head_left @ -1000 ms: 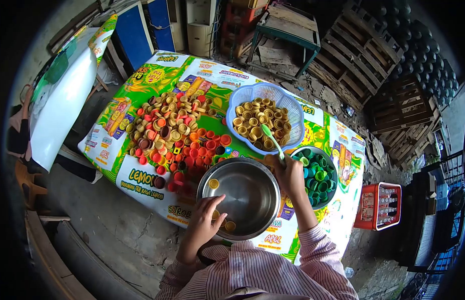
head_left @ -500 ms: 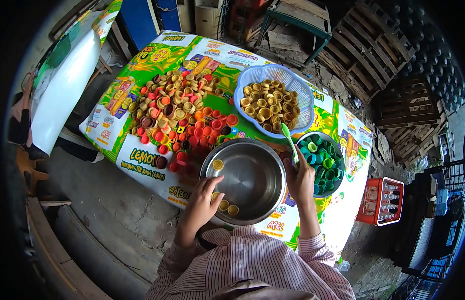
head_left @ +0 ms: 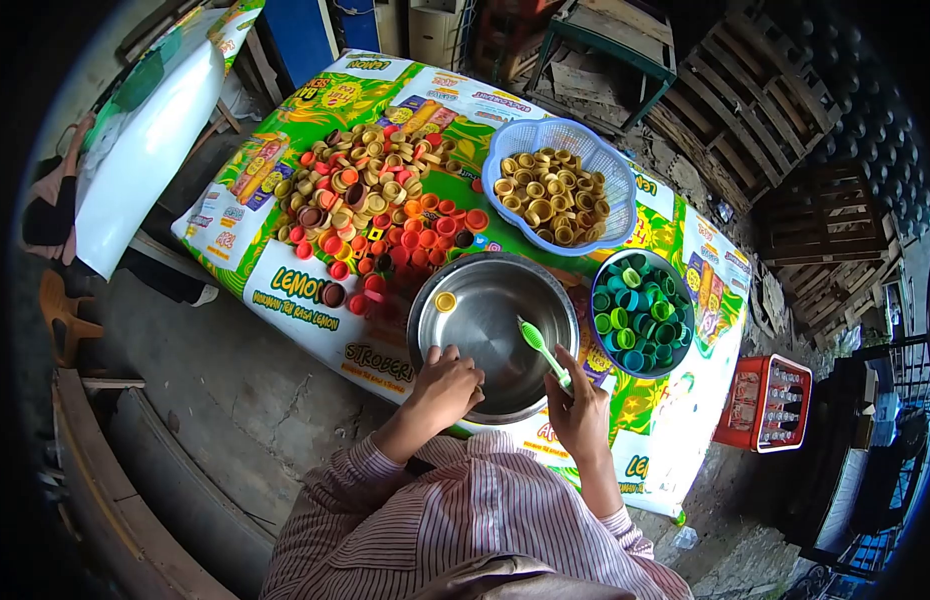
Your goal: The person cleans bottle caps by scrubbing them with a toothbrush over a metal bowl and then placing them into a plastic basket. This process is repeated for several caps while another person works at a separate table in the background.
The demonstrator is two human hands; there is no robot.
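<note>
My right hand (head_left: 582, 412) grips a green-and-white toothbrush (head_left: 543, 352), its bristled head pointing into the steel basin (head_left: 557, 300). Over the basin's near left side is my left hand (head_left: 447, 388), fingers curled inward; what they hold, if anything, is hidden. One yellow bottle cap (head_left: 445, 302) lies inside the basin near its left wall. Beyond the basin, a blue plastic basket (head_left: 615, 170) holds many yellow caps (head_left: 550, 195). To the right, a bowl (head_left: 595, 335) is filled with green and teal caps (head_left: 640, 315).
A heap of yellow caps (head_left: 385, 165) mixed with red ones spreads across the table's left side, with red and orange caps (head_left: 415, 240) nearest the basin. A red bottle crate (head_left: 725, 425) stands on the floor at right. Wooden pallets (head_left: 745, 85) lean behind, and another person (head_left: 55, 205) is at far left.
The toothbrush has swung down from above the bowl's edge into the basin. My left hand has curled its fingers, and the several caps beside it no longer show.
</note>
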